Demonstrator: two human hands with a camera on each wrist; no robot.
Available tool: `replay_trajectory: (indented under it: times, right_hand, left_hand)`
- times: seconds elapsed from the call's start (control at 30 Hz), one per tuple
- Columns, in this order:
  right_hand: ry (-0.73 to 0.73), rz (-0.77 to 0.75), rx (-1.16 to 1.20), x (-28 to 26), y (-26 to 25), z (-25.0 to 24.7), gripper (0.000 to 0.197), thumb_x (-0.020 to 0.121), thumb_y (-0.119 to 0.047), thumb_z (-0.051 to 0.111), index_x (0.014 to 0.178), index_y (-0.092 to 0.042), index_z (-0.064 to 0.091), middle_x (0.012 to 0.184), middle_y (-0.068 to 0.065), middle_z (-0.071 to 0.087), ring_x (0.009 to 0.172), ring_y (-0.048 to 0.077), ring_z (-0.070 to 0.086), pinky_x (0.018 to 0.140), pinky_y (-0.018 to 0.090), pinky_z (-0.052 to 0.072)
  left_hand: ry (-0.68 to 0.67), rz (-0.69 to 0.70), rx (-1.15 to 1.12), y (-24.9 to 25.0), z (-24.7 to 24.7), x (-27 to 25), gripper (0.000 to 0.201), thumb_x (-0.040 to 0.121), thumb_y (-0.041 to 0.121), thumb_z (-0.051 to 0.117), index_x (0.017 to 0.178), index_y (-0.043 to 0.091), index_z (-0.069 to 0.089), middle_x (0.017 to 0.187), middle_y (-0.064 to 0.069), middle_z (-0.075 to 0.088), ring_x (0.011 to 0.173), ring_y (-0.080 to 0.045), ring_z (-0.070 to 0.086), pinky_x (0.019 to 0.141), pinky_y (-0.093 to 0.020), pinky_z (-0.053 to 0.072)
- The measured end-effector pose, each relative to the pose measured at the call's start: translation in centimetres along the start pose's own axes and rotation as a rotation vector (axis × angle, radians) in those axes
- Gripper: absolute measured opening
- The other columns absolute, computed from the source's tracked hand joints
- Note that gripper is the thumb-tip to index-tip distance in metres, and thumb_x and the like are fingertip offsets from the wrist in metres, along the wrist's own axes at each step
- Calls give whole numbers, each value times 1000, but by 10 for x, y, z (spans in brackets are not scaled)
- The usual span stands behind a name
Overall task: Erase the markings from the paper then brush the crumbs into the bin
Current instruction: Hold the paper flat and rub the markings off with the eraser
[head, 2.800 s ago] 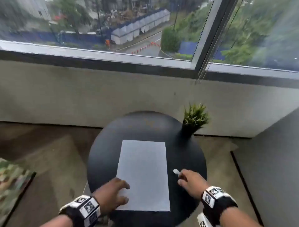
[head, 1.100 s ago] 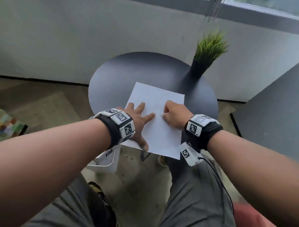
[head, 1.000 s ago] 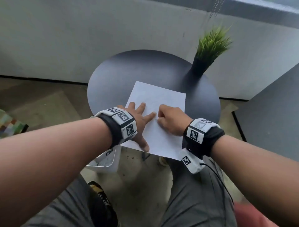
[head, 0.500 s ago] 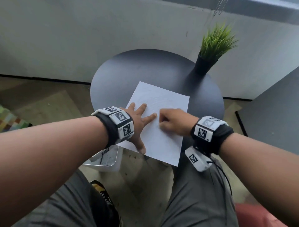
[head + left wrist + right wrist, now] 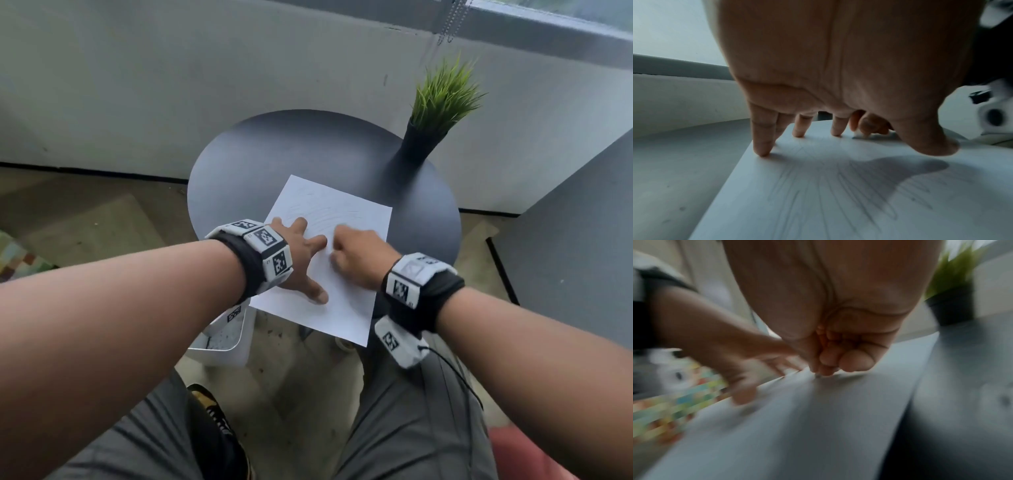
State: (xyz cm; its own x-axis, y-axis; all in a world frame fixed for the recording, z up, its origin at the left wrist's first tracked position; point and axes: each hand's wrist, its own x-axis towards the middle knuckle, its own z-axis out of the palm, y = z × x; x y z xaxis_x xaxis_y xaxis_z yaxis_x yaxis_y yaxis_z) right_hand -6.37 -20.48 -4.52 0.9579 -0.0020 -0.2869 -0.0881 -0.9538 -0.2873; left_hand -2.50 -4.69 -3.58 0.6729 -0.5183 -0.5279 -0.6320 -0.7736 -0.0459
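A white sheet of paper [image 5: 346, 212] lies askew on the round dark table [image 5: 274, 154], its near edge hanging over the rim. Faint pencil lines [image 5: 838, 194] cross it. My left hand [image 5: 301, 260] presses the sheet's left part with spread, straight fingers [image 5: 761, 146]. To its right, my right hand [image 5: 356, 257] is curled into a fist on the paper and pinches a small white eraser [image 5: 859, 134] against the sheet. The right wrist view is blurred and shows curled fingers [image 5: 851, 360] touching the paper. A white bin [image 5: 222, 339] stands on the floor under my left wrist.
A black pot with green grass-like plant [image 5: 435, 113] stands at the table's far right edge. A pale wall runs behind the table, and a dark panel [image 5: 565, 240] rises to the right. My knees are below the table's near edge.
My right hand took the eraser from beside the paper and now rubs it on the sheet in small strokes. My left hand moved up onto the sheet, which has turned askew.
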Motion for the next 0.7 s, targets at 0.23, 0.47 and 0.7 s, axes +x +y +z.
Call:
replay_trajectory:
  times: [0.23, 0.47, 0.7]
  right_hand:
    - [78, 114, -16, 12, 22, -13, 13, 89, -25, 52, 96, -15, 54, 106, 8, 63, 95, 29, 57, 73, 32, 44]
    - [-44, -137, -19, -11, 21, -9, 8, 89, -28, 55, 92, -21, 53, 87, 0, 61, 81, 22, 54, 70, 32, 46]
    - [-206, -353, -98, -28, 13, -2, 11, 92, -28, 54, 98, -19, 54, 91, 3, 62, 80, 22, 53, 73, 34, 48]
  left_hand:
    - [26, -13, -19, -4, 9, 0, 122, 55, 90, 65, 153, 51, 2, 156, -4, 16, 136, -38, 24, 103, -57, 42]
    - [-79, -48, 6, 5, -7, 3, 125, 55, 85, 72, 147, 64, -11, 165, -6, -8, 142, -53, 17, 108, -65, 34]
    - [-111, -57, 48, 11, -13, 9, 127, 52, 81, 77, 145, 66, -9, 158, -12, 4, 132, -56, 31, 104, -62, 39]
